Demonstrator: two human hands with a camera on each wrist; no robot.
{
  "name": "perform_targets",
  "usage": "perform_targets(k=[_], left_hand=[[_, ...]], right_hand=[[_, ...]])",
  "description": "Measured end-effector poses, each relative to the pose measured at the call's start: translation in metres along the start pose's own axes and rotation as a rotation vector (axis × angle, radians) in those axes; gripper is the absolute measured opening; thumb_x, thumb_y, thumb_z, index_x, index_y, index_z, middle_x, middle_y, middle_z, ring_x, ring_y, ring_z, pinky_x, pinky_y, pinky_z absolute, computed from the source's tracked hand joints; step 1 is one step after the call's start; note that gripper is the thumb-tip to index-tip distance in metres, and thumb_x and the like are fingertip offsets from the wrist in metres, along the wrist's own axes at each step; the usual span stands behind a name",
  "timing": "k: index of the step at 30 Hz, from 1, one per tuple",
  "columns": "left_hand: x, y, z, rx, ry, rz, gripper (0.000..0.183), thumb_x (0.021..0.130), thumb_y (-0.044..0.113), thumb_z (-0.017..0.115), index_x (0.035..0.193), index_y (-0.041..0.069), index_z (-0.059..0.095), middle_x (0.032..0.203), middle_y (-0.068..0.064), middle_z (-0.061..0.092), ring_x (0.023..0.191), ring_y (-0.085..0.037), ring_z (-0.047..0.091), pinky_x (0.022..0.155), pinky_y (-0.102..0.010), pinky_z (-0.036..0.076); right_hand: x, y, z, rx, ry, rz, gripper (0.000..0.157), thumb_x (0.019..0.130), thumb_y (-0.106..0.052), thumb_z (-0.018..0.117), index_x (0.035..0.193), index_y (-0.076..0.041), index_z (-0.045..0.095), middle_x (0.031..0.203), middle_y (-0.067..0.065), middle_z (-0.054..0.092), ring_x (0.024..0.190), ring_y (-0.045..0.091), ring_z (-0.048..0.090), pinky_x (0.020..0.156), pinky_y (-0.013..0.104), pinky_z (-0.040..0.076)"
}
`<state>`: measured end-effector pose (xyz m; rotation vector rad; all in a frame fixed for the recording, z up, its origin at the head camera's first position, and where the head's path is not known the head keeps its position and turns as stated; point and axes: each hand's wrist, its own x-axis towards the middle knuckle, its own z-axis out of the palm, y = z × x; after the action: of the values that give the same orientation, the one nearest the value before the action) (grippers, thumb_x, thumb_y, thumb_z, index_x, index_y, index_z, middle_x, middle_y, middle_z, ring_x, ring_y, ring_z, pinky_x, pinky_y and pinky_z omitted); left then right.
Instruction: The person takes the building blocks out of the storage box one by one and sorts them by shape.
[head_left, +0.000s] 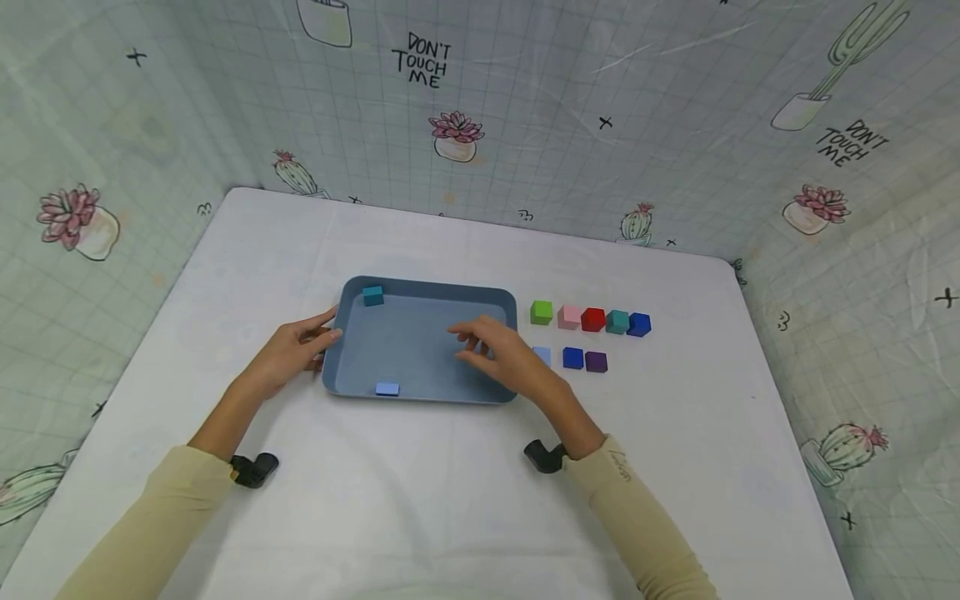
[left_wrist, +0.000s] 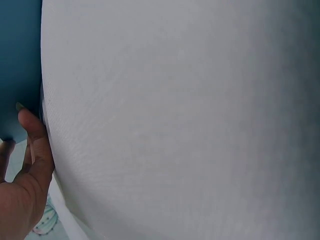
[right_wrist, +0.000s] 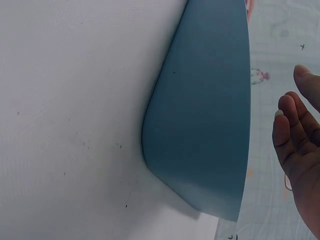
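A blue-grey tray (head_left: 420, 350) lies on the white table. My left hand (head_left: 288, 354) is at its left end, fingertips and thumb touching the outside of the wall; in the left wrist view the thumb overlaps the tray's side (left_wrist: 20, 60). Over the tray's right half hovers my right hand (head_left: 495, 350), its fingers loosely bent, with a gap between thumb and fingertips and nothing held. Inside the tray, a teal block (head_left: 372, 296) sits in the far left corner and a light blue block (head_left: 387, 389) lies by the near wall.
Right of the tray runs a row of cubes: green (head_left: 542, 312), pink (head_left: 569, 317), red (head_left: 593, 319), teal (head_left: 618, 322) and blue (head_left: 640, 324). Nearer are a light blue cube (head_left: 543, 355), partly hidden by my right hand, a blue one (head_left: 573, 357) and a purple one (head_left: 596, 362).
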<state>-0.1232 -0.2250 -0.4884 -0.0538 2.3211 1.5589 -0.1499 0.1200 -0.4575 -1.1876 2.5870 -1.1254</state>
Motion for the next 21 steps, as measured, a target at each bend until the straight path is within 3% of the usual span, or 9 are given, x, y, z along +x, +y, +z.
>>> perform_targets(k=[21], left_hand=[[-0.001,-0.001,0.0,0.001,-0.003,0.007,0.063,0.097,0.036,0.053,0.15,0.019,0.025,0.133,-0.028,0.043,0.108,-0.038,0.054,0.072,-0.029,0.053]], right_hand=[[0.011,-0.005,0.02,0.028,-0.095,-0.006,0.036,0.089,-0.01,0.067,0.124,-0.003,0.058,0.104,0.013,0.06,0.088,0.013,0.055,0.076,0.028,0.049]])
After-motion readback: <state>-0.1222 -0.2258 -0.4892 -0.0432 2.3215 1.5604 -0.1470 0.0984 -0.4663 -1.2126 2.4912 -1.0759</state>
